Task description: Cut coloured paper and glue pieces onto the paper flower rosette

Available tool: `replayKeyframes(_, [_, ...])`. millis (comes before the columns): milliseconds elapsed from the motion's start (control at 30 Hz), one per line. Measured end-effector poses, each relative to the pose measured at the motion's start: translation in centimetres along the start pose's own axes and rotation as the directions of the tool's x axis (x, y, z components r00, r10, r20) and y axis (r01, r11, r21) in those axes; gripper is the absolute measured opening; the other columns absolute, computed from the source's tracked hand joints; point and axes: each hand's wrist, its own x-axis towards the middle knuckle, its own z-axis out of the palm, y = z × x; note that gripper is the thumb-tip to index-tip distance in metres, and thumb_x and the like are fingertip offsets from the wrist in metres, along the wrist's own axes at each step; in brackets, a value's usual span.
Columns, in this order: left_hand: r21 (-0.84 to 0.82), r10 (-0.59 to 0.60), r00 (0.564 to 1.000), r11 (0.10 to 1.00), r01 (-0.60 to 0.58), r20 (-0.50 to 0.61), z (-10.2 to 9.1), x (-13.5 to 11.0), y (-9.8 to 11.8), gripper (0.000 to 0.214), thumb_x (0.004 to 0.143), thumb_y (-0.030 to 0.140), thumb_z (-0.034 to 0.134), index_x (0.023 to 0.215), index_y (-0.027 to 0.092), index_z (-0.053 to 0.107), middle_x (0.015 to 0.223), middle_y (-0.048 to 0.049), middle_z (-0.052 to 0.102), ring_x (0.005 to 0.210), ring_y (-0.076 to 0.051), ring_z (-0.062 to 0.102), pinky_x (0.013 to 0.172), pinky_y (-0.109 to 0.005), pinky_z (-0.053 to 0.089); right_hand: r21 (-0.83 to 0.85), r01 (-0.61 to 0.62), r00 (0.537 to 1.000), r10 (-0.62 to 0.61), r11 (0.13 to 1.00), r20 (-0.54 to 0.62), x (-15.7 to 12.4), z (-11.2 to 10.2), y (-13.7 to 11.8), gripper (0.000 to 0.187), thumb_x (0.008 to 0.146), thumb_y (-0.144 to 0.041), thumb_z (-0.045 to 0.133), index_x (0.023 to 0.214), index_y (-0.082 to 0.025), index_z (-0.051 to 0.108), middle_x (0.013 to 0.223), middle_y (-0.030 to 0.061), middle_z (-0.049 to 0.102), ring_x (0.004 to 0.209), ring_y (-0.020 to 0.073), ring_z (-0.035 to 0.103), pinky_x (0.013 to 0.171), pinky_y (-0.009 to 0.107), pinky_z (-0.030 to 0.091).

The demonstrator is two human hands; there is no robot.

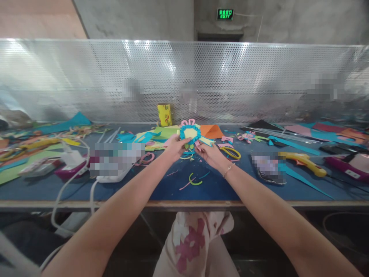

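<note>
A paper flower (190, 133) with a pale yellow centre, a blue ruffled rim and pink loops at its top is held up over the middle of the table. My left hand (175, 148) grips its left edge, thumb across the front. At the lower right, my right hand (211, 154) pinches the flower near its blue-edged yellow strip (206, 141). Some of my fingertips are hidden behind the paper. Yellow-handled scissors (231, 152) lie just right of my right hand. Green paper scraps (196, 181) lie on the table below.
A perforated metal screen (184, 69) stands behind the blue table (170, 190). A yellow packet (164, 115) leans near it. Left are a white power strip (115, 173) and cables; right are a phone (266, 169), a yellow glue gun (305, 163) and coloured paper sheets (323, 130).
</note>
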Motion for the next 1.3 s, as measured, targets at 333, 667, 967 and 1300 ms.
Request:
replayKeyframes(333, [0.024,0.101,0.995,0.995,-0.101,0.017,0.0,0.1,0.0,0.03,0.052,0.019,0.073,0.078,0.013,0.06,0.073,-0.0011,0.064,0.058,-0.009,0.057,0.053,-0.02,0.044,0.025,-0.075,0.997,0.075,0.997,-0.005,0.2,-0.2,-0.1,0.015,0.053,-0.007,0.06,0.062,-0.016,0.052,0.056,-0.0068,0.05,0.055,0.0035,0.047,0.064,0.018,0.045])
replayKeyframes(667, [0.134,0.216,0.972,0.97,-0.202,-0.095,0.3,0.0,0.2,0.034,0.051,0.021,0.072,0.08,0.013,0.056,0.077,-0.0029,0.064,0.062,-0.011,0.059,0.059,-0.024,0.047,0.059,-0.132,0.991,0.133,0.99,-0.025,0.0,-0.3,-0.5,0.016,0.056,-0.007,0.061,0.067,-0.018,0.056,0.067,-0.0029,0.06,0.065,0.0082,0.055,0.052,0.018,0.041])
replayKeyframes(967, [0.316,0.338,0.939,0.899,-0.304,-0.057,0.0,0.1,0.9,0.036,0.054,0.026,0.071,0.086,0.013,0.059,0.078,-0.0034,0.065,0.069,-0.014,0.059,0.062,-0.025,0.047,-0.001,-0.088,0.996,0.088,0.996,0.021,-0.3,-0.6,-0.2,0.02,0.057,-0.011,0.065,0.073,-0.022,0.06,0.075,-0.0025,0.062,0.07,0.0091,0.054,0.054,0.019,0.04])
replayKeyframes(1300, [0.333,0.337,0.942,0.889,-0.314,-0.01,0.3,-0.2,1.4,0.037,0.055,0.027,0.07,0.087,0.011,0.059,0.087,-0.007,0.065,0.073,-0.016,0.06,0.065,-0.027,0.048,-0.012,-0.083,0.993,0.084,0.996,0.083,-0.4,-0.6,-0.2,0.031,0.055,-0.011,0.068,0.083,-0.023,0.059,0.076,-0.004,0.06,0.07,0.0083,0.054,0.056,0.019,0.04])
